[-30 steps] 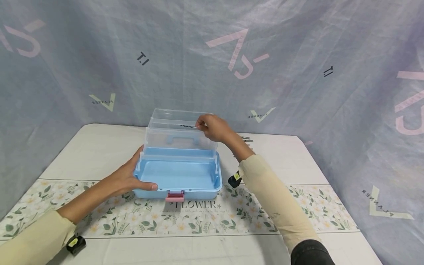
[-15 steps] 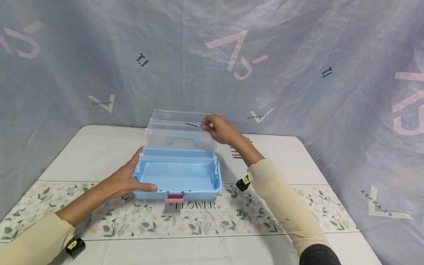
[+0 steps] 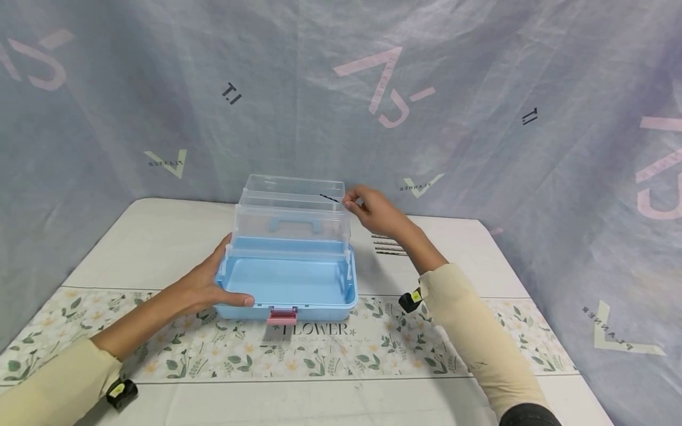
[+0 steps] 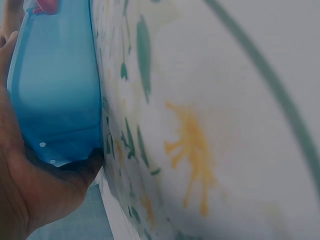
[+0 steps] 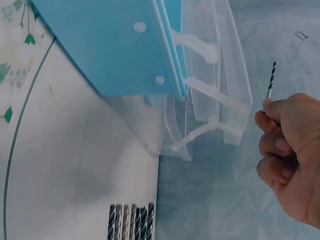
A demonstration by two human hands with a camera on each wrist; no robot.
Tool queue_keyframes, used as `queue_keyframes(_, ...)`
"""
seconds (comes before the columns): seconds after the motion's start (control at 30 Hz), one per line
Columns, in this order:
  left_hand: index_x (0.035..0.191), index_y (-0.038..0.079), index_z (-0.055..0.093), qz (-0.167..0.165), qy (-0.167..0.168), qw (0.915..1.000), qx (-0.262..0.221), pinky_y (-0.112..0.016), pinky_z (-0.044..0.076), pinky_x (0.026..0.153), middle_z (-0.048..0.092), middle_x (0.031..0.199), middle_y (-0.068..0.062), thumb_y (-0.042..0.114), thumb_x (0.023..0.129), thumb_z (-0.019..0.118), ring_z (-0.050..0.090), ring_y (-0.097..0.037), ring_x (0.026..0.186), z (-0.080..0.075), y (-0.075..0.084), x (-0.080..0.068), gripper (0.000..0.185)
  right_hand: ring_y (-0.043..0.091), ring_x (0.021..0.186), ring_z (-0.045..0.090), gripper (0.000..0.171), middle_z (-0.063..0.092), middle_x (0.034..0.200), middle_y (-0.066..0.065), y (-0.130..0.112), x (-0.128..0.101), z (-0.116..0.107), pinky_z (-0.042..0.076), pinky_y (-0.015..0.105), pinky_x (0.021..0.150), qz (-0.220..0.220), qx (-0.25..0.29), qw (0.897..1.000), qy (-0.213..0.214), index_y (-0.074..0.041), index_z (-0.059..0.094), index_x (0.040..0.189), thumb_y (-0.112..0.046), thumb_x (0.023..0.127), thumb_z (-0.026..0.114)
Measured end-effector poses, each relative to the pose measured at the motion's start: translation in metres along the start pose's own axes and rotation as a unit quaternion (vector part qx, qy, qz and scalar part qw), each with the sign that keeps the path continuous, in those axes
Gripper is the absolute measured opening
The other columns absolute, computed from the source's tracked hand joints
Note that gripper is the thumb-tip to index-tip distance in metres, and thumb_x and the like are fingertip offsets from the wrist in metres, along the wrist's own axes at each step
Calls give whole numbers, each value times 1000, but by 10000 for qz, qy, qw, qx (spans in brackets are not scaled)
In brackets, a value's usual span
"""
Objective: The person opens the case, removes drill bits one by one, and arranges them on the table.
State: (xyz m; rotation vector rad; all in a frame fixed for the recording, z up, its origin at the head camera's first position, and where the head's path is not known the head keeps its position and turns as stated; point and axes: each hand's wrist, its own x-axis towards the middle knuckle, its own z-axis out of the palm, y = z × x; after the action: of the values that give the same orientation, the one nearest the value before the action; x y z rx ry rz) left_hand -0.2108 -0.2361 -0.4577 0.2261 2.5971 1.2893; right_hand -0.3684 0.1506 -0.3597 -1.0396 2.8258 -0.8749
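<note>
In the head view a blue storage box (image 3: 288, 312) stands open at mid-table, its clear trays (image 3: 290, 198) raised at the back and a pink latch (image 3: 282, 316) in front. My left hand (image 3: 205, 288) grips its left end, thumb along the front rim and fingers round the side. Between the thumb and index finger of my right hand (image 3: 375, 210) is a thin dark drill bit (image 3: 331, 199), pinched near one end. In the right wrist view the spiral drill bit (image 5: 272, 77) points up, beside the trays and apart from them.
Several drill bits (image 3: 391, 248) lie in a row on the white table to the right of the box, partly covered by the right forearm. A floral strip (image 3: 298, 361) runs across the tabletop. A grey printed curtain (image 3: 298, 106) hangs behind.
My right hand has moved right, from over the upper tray to its right edge, still holding the drill bit. More of the drill bits on the table show. The left hand and box stay put.
</note>
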Motion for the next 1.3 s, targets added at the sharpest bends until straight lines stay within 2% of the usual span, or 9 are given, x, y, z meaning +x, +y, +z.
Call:
queue_keyframes(0.33,179,29,-25,-11,2,10000,79,-92,34,118,-8,186,-36,50,78,105,11,-74,164,-1,-1,0,166,38,110,76,26,72,138,22,18,-17,-11,61,48,92,136,236,9995,165,1,67,133,-19,120,57)
queue_keyframes(0.47,179,29,-25,-50,23,9999,138,-91,34,118,-6,186,-36,51,79,104,13,-73,165,-1,0,1,165,32,100,73,26,71,137,24,27,-26,-16,57,46,89,182,343,9992,130,2,65,134,-17,121,56)
queue_keyframes(0.63,180,28,-23,-85,45,9997,222,-90,36,119,-3,186,-36,52,79,104,15,-72,165,-1,0,1,164,21,78,57,25,71,130,21,39,-38,-20,49,40,78,297,400,9986,154,1,65,134,-19,121,55)
queue_keyframes(0.77,180,28,-23,-78,44,9997,241,-90,36,118,-3,186,-36,53,79,103,15,-72,165,-1,1,0,164,18,75,52,25,71,128,22,53,-46,-21,47,37,76,338,289,9988,186,0,65,134,-19,121,55)
queue_keyframes(1.07,180,30,-23,-98,62,9995,285,-90,35,120,-3,187,-34,57,78,102,14,-71,166,0,0,-2,163,15,68,48,25,68,135,24,83,-65,-19,47,39,75,494,200,9986,33,2,66,131,-18,121,56)
queue_keyframes(1.3,180,29,-22,-59,87,9995,282,-90,35,120,-3,187,-34,56,79,102,14,-70,167,0,0,-2,162,12,63,45,22,70,129,22,101,-80,-12,46,37,71,666,21,9977,-133,-1,68,127,-20,120,59)
